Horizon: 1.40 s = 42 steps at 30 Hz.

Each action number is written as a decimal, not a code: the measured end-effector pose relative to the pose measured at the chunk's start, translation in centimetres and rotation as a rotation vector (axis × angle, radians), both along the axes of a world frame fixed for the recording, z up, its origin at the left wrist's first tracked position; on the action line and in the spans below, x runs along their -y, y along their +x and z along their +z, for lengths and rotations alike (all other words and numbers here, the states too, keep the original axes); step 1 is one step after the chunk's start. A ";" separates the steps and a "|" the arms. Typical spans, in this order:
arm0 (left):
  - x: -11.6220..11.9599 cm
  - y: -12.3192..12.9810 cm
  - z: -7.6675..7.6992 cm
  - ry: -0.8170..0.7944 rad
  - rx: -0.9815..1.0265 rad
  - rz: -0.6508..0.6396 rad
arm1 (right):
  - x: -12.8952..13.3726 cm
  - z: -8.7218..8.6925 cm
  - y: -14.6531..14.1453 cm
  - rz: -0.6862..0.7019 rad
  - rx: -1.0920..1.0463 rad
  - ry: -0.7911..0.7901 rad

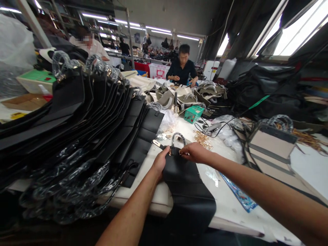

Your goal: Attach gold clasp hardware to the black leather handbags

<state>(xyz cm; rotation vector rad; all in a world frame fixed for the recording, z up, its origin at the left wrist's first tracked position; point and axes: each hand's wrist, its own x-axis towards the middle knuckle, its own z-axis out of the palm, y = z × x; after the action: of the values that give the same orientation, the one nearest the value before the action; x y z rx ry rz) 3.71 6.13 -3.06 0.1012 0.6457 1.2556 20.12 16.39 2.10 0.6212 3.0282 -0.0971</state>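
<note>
A black leather bag panel [187, 181] hangs over the front edge of the white table, with a plastic-wrapped handle [178, 135] at its top. My left hand [161, 162] is closed on the panel's upper left edge, thumb on top beside a gold fitting. A strap with a gold plate [157, 144] sticks out to the left of that thumb. At the right base of the handle, my right hand [193, 152] pinches close to another gold fitting; what lies between its fingertips is too small to make out.
Stacked black bag panels [102, 112] fill the left. Behind my hands are gold hardware pieces [203, 139] and a green box [194, 113] with cables. Beige bag parts [271, 147] lie right. A person [182, 66] works across the table; another person sits back left.
</note>
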 end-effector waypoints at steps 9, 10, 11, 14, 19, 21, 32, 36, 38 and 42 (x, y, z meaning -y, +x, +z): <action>-0.1 0.2 0.3 -0.047 -0.029 -0.018 | -0.6 0.3 -0.1 0.020 0.003 -0.016; -0.1 0.2 0.3 -0.053 -0.031 -0.022 | -0.6 0.2 -0.1 0.017 -0.002 -0.014; -0.1 0.2 0.3 -0.060 -0.032 -0.025 | -0.5 0.1 0.0 0.014 -0.006 -0.013; -0.2 0.1 0.4 -0.084 -0.027 -0.043 | -0.4 -0.1 0.1 0.012 -0.018 -0.012; -0.2 0.1 0.7 -0.103 -0.011 -0.050 | 0.4 -0.8 0.3 -0.002 -0.039 0.001; -0.2 0.1 0.8 -0.100 -0.009 -0.040 | 0.6 -0.9 0.4 -0.008 -0.045 0.006; 0.1 0.5 0.9 -0.086 0.014 -0.032 | 1.1 -0.8 0.4 -0.027 -0.053 0.009; 0.1 0.5 0.9 -0.080 0.001 -0.035 | 2.1 -1.1 0.2 -0.101 -0.072 0.052; 0.2 0.4 1.1 -0.062 -0.008 -0.027 | 2.4 -0.8 0.2 -0.115 -0.082 0.062; 0.3 0.4 1.0 -0.034 0.018 -0.033 | 2.7 -0.6 0.3 -0.170 -0.139 0.083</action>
<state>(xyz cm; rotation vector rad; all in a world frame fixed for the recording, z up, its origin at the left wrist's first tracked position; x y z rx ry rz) 4.07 5.79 -2.07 0.0722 0.6474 1.2118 20.39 13.69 1.51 0.9154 3.1191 -0.0218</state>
